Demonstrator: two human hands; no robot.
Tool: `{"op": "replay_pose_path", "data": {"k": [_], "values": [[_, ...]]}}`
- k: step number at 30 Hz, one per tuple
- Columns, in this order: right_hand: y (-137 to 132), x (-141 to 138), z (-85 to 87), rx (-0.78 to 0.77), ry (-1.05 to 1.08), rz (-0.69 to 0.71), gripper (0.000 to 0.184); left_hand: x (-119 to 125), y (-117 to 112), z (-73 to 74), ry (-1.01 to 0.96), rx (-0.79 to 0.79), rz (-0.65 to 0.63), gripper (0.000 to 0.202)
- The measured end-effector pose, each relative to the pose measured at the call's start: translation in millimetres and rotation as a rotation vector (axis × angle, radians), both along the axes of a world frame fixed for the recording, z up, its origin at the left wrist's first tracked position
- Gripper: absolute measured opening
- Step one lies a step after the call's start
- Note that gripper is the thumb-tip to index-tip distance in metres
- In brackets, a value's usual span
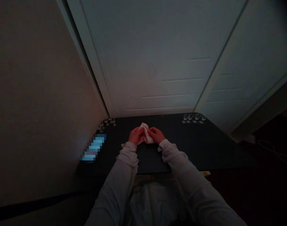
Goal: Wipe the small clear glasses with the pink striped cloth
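Observation:
Both hands come together over the middle of a dark table [152, 160]. My left hand [134, 135] is closed on the left side of a pale pinkish cloth [143, 128]. On its right side, my right hand [157, 135] grips the same cloth with bent fingers. The cloth is bunched and folded, with one corner sticking up between the hands. Whether something is wrapped inside it I cannot tell, as the folds and fingers hide it.
Several small stemmed glasses [195, 118] stand at the table's back right. More small glasses [107, 122] are at the back left corner. A bright, pixelated screen [94, 148] lies at the left edge. White panels [157, 47] rise behind the table; a wall [39, 94] borders the left.

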State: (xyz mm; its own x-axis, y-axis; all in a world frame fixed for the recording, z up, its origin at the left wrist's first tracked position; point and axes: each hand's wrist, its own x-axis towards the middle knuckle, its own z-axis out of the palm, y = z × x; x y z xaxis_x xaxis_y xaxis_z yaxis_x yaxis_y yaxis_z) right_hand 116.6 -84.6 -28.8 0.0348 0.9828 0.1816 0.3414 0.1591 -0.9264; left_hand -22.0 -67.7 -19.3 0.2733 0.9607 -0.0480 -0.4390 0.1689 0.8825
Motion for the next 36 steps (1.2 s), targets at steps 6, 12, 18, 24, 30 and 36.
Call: {"op": "replay_pose_path", "data": {"k": [6,12,18,24,30,36], "values": [[0.5,-0.5,-2.2,-0.008,0.024,0.013,0.029,0.0,1.3,-3.9,0.075,0.020,0.074,0.037],[-1.6,-1.8,1.0,-0.009,0.024,0.015,0.028,-0.5,1.6,-3.9,0.067,0.028,0.069,0.034],[-2.3,-2.4,1.0,0.001,0.034,-0.010,0.028,-1.2,2.1,-3.4,0.109,0.031,0.115,0.033],[-2.4,-1.2,2.1,-0.014,0.041,0.005,0.027,-1.0,2.3,-4.9,0.062,0.006,0.061,0.034],[-3.0,-1.5,2.9,-0.010,0.039,0.015,0.026,-1.6,1.9,-3.4,0.049,0.026,0.030,0.033],[-0.5,-0.1,2.8,-0.036,0.113,0.019,0.026,-1.3,-1.0,0.4,0.009,0.027,0.011,0.034]]}}
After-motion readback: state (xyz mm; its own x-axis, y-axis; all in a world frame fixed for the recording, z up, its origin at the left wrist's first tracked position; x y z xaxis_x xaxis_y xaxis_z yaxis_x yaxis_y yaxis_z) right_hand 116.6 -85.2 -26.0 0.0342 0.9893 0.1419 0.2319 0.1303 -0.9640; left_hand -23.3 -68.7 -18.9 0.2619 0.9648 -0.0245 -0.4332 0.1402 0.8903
